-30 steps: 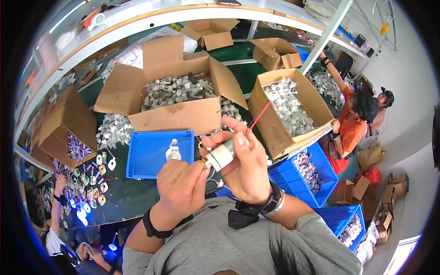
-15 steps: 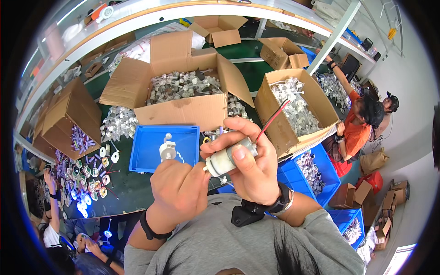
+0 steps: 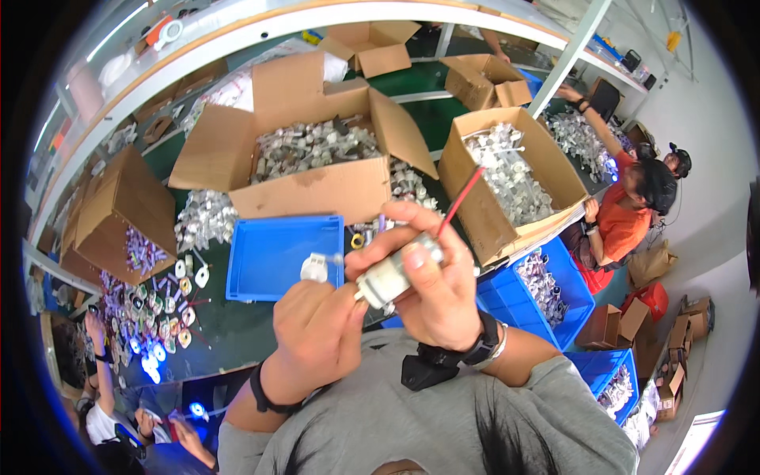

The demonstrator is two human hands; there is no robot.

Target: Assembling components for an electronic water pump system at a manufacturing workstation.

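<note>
My right hand (image 3: pixel 443 289) is wrapped round a small motor pump (image 3: pixel 385 283), a short cylinder with a cream plastic end and a silver metal end. A red wire (image 3: pixel 461 202) rises from the metal end. Closed into a fist, my left hand (image 3: pixel 317 328) has its thumb and forefinger against the pump's pale nozzle (image 3: pixel 359 295). From the top of that fist a white plastic fitting (image 3: pixel 315 267) with a round body sticks out; its lower part is hidden by the fingers. Behind the hands lies a shallow blue tray (image 3: pixel 269 298).
A large open carton (image 3: pixel 309 192) of small parts stands beyond the tray, with another carton (image 3: pixel 467 229) to its right. Purple and white parts (image 3: pixel 150 313) lie at left. Blue bins (image 3: pixel 501 305) stand at right. A co-worker in orange (image 3: pixel 621 229) sits far right; others work at lower left.
The white fitting has tilted over to the right, and my left hand has shifted slightly right. My right hand still holds the pump in nearly the same place.
</note>
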